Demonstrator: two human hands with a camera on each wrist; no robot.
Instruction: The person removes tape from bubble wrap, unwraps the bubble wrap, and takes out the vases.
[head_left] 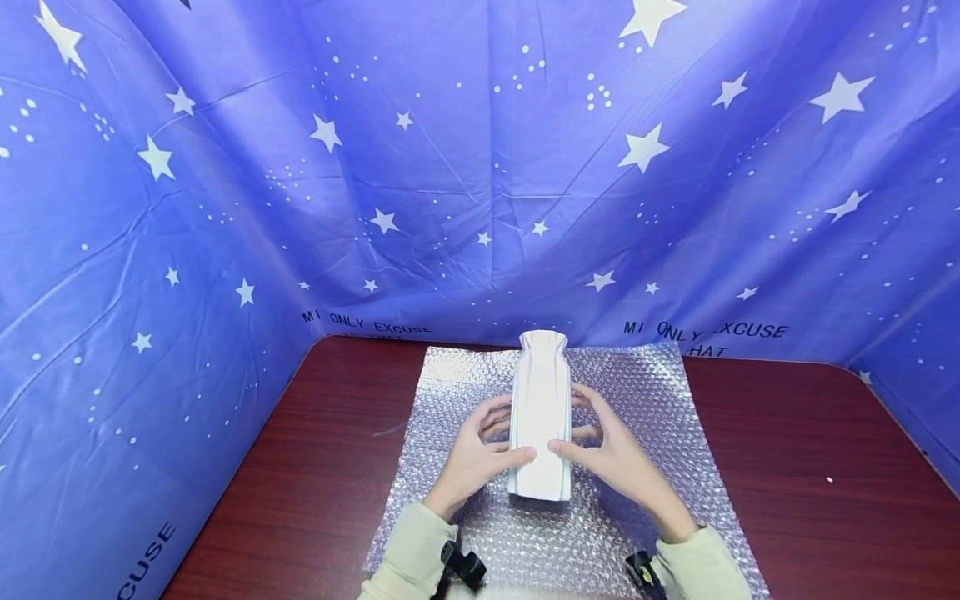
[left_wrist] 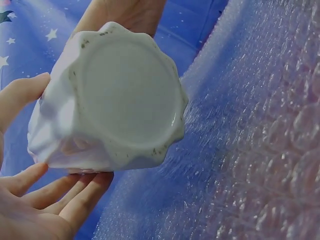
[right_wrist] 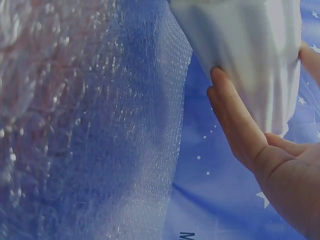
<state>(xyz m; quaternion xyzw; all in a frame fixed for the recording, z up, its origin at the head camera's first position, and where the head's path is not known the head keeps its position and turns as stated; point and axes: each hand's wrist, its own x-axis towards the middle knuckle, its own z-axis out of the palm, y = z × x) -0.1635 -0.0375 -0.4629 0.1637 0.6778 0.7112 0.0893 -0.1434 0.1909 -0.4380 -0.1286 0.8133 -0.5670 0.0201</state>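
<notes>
Grip at both sides: the left grip [head_left: 474, 458] and right grip [head_left: 613, 454], bare hands, grasp a white vase [head_left: 540, 408] between them, thumbs [head_left: 522, 455] on its near face, fingers at its flanks. Pale sleeves [head_left: 416, 537] lie nearest the viewer. The vase is held clear above a sheet of bubble wrap [head_left: 457, 375], its base [left_wrist: 130, 95] fully exposed in the left wrist view, with dark specks on the scalloped rim. Assessment: the body appears glazed ceramic, hence rigid, probably moderately heavy, smooth enough to slip and liable to chip. Recommended hold: both sides of the fluted body, one palm under the base; the narrow neck [head_left: 543, 346] seems the weaker handhold. Beneath the wrap is a dark red worktop [head_left: 810, 433]; beyond it hangs a blue star-printed cloth [head_left: 450, 150].
</notes>
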